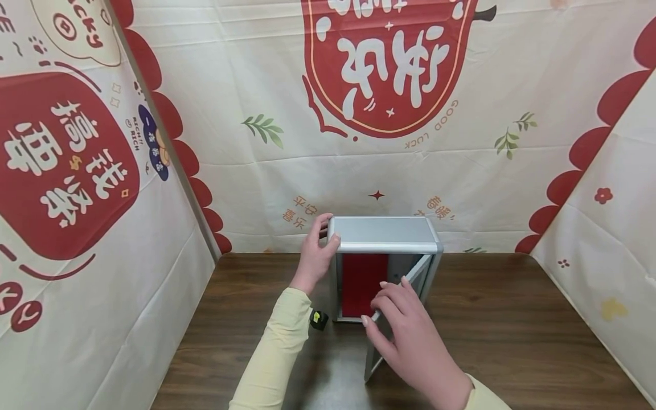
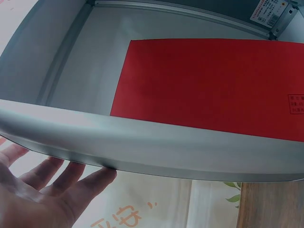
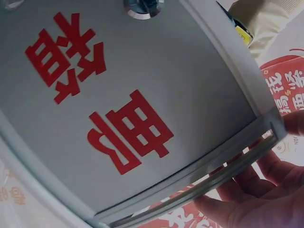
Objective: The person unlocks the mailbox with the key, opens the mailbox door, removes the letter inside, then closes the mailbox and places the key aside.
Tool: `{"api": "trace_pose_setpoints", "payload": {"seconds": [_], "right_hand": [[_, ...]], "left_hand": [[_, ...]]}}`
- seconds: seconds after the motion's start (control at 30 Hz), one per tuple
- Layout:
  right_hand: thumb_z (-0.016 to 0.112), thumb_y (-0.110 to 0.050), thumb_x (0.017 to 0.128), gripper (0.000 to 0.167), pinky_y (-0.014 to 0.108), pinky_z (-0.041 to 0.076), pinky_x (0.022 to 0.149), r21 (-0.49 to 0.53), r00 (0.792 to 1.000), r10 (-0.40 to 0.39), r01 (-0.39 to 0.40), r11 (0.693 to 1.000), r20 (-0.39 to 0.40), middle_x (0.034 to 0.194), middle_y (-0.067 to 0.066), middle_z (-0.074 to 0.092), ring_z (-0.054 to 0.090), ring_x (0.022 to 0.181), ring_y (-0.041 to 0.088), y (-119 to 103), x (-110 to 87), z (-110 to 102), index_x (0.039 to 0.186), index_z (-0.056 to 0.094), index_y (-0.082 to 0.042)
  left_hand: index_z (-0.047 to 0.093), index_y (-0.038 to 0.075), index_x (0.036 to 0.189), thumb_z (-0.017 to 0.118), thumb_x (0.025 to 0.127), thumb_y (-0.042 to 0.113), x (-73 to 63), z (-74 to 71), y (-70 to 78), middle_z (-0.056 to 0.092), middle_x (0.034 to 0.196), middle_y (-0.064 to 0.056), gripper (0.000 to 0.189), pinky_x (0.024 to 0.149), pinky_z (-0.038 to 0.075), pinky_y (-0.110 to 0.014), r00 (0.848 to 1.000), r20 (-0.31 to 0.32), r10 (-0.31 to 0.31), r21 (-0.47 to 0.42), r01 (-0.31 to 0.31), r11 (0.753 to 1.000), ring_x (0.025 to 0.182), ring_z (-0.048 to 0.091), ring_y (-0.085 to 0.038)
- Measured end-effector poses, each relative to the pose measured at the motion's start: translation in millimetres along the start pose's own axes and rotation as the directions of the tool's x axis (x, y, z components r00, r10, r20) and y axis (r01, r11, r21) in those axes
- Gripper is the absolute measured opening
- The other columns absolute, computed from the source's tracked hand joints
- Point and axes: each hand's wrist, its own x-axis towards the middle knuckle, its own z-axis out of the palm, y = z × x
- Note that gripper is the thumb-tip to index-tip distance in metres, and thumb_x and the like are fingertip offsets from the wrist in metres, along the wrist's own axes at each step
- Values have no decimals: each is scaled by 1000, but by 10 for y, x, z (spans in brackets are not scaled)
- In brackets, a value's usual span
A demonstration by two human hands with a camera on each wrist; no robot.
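Note:
A grey metal mailbox (image 1: pixel 384 230) stands on the table with its front door (image 3: pixel 137 66) swung outward on the right side. Red Chinese characters and a round lock (image 3: pixel 142 7) mark the door's outer face. Inside, a flat red envelope (image 2: pixel 204 85) leans against the left wall. My left hand (image 1: pixel 318 259) holds the box's upper left corner, thumb at the front edge, fingers against the outer side. With thumb and fingers on either side, my right hand (image 1: pixel 410 336) grips the door's free edge beside its long slot (image 3: pixel 204 185).
The box stands on a brown wood-grain table (image 1: pixel 512 319). White printed cloth (image 1: pixel 287 188) hangs behind it and on both sides. A small black device with a yellow label (image 1: pixel 318 320) sits at the left sleeve. A white label (image 2: pixel 269 12) is stuck inside the box.

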Motion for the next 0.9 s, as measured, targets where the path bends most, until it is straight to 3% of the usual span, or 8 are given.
{"api": "trace_pose_setpoints", "payload": {"seconds": [0.23,0.4,0.5,0.73,0.9], "right_hand": [[53,-24,91,15,42,19,112,6,999,33,-33,999,40,113,4,57,44,127,28,15,-204,-163,88,62,-13],[50,-18,90,13,31,16,112,-19,996,47,-46,999,72,125,6,53,37,133,28,56,-311,-253,89,62,-14],[47,-20,91,18,29,18,111,-18,999,27,-26,999,40,128,8,52,39,131,29,102,-362,-294,88,63,-13],[38,-32,97,39,17,24,105,-51,996,-15,11,999,-91,132,11,53,47,124,28,227,-495,-425,91,68,-8],[34,-41,99,53,9,27,97,-94,995,28,-37,995,-99,137,14,49,52,111,24,301,-576,-559,96,70,-2]], "left_hand": [[44,14,137,55,93,22,4,-22,16,52,128,-10,46,80,50,-42,999,10,-30,-2,30,1000,114,48,-26],[44,9,136,54,93,16,-58,-64,229,51,129,-16,45,81,49,-42,999,23,-37,-7,37,999,115,48,-31],[43,5,136,52,92,14,-108,-72,366,51,129,-18,45,81,49,-42,999,24,-36,-6,36,999,114,48,-32],[42,3,136,52,93,13,-115,-44,408,50,129,-18,45,83,49,-43,998,43,-42,-6,42,999,115,47,-33],[43,4,136,53,93,12,-108,-35,400,51,128,-18,45,81,49,-42,999,28,-45,-9,45,999,114,48,-32]]}}
